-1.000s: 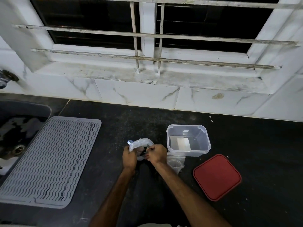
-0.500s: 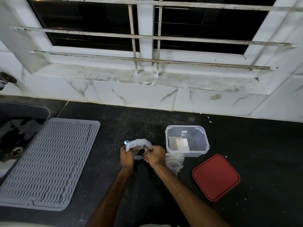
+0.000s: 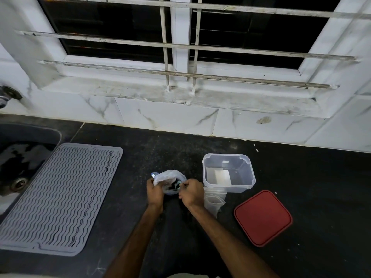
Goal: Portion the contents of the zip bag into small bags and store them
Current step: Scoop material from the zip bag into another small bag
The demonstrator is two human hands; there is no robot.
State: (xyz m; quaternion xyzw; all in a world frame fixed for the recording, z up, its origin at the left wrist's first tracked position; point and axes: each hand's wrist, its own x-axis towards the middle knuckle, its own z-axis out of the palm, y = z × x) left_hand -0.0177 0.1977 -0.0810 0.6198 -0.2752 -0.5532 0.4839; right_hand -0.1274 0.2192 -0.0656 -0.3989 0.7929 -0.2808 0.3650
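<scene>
A clear zip bag (image 3: 167, 177) with dark contents is held over the black counter (image 3: 160, 149). My left hand (image 3: 155, 192) grips its left side. My right hand (image 3: 190, 192) pinches the bag's right edge at the opening. Just right of my right hand lie some small empty clear bags (image 3: 214, 199). Behind them stands a clear plastic container (image 3: 228, 172), open, with something flat and white on its floor. Its red lid (image 3: 263, 217) lies flat on the counter to the right.
A grey ribbed drying mat (image 3: 60, 197) covers the counter on the left, beside a dark sink (image 3: 20, 157). White marble tiles (image 3: 170, 119) and a barred window (image 3: 180, 47) back the counter.
Both hands stay on the zip bag in nearly the same place; the view has shifted slightly. The bag's mouth looks a little wider.
</scene>
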